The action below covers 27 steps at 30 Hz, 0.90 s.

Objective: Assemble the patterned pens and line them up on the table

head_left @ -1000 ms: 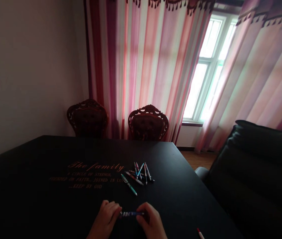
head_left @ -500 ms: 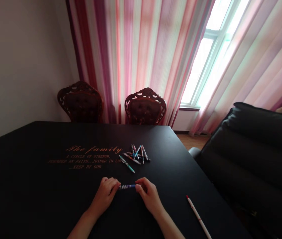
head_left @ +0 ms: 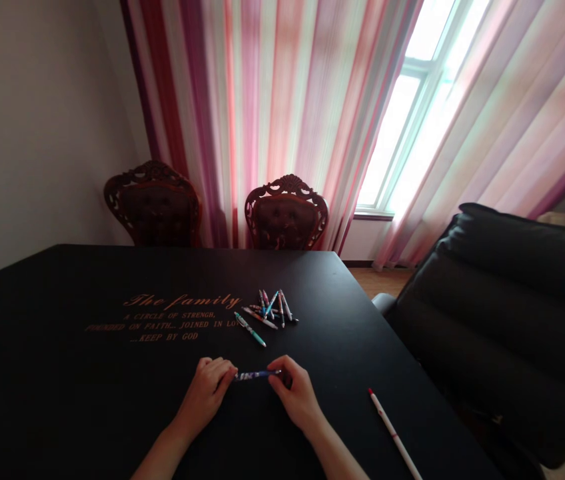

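View lowered, pen (head_left: 252, 376) between left hand (head_left: 208, 387) and right hand (head_left: 295, 392) (ends apparently pinched)

A blue patterned pen (head_left: 255, 375) is bridging the gap between left hand (head_left: 208, 389) and right hand (head_left: 294, 389). Ahead, a teal pen (head_left: 250, 329) and a pile of pens (head_left: 272, 304) are blocking the way. Bare black tabletop (head_left: 72, 400) is stretching wide on the left; on the right, a strip is running free up to a red-tipped white pen (head_left: 392, 430), with a black armchair (head_left: 502, 313) standing beyond.

bright window (head_left: 396, 133) | striped curtains (head_left: 285, 100) | carved chairs (head_left: 286, 217) | wood floor (head_left: 375, 280)
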Each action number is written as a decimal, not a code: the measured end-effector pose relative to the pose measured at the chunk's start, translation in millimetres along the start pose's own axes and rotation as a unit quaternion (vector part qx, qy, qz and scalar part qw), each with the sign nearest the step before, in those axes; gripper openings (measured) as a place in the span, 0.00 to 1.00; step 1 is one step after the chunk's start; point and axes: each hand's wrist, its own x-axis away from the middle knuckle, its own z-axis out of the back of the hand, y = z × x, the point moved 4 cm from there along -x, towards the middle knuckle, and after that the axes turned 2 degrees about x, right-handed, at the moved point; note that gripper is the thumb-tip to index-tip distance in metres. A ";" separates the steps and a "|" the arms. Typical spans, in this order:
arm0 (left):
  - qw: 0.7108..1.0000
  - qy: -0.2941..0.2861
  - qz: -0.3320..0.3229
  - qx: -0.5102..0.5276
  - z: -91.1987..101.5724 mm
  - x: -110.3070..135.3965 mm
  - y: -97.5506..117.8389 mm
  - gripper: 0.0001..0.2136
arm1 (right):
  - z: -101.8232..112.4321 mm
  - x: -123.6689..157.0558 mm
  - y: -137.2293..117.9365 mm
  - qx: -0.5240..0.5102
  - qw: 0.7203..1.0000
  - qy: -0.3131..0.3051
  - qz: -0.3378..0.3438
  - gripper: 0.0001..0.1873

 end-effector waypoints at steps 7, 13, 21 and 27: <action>1.000 -0.012 -0.010 0.000 -0.7 1.7 3.1 0.16 | -2.4 -0.7 3.2 -0.033 0.999 -0.004 -0.006 0.12; 1.000 -0.017 -0.016 -0.004 -3.9 0.8 0.4 0.17 | -3.5 -0.4 5.5 0.005 1.000 0.000 -0.001 0.11; 1.000 -0.013 -0.012 0.000 -5.7 0.4 -2.9 0.17 | -5.3 1.8 2.3 0.048 0.999 -0.004 0.019 0.07; 1.000 0.009 0.018 0.007 2.6 -1.0 -8.3 0.17 | 24.6 -7.6 -4.1 -0.004 1.000 -0.006 -0.013 0.06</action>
